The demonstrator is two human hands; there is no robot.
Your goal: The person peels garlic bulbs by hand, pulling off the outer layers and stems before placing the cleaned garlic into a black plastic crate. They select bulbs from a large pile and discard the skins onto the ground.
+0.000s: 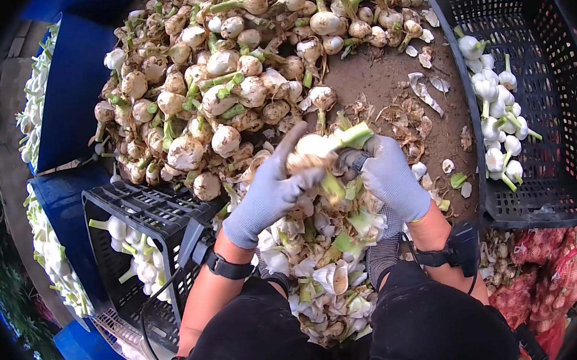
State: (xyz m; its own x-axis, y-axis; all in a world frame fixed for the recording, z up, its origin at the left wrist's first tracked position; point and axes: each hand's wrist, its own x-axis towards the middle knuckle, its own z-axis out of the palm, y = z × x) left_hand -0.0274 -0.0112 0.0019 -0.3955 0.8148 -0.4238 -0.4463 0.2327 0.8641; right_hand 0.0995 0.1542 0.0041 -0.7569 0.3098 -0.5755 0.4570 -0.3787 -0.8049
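In front of me, over the pile of peelings, I have a garlic bulb [308,148] with a thick cut green stem [354,135]. My left hand [269,199], in a grey glove with soiled fingertips, holds the bulb between thumb and fingers, its index finger stretched up along the side. My right hand [392,174], also gloved, is closed at the stem end with the thumb bent against it. Its fingertips look dark and are partly hidden behind the stem. Loose skins and leaf scraps [331,279] lie between my legs below both hands.
A heap of unpeeled garlic [220,104] spreads ahead and to the left. Cleaned bulbs lie in the black crate [550,34] at right and in another tilted black crate [125,194] at left. Blue containers [68,96] stand far left; red net sacks [550,273] sit lower right.
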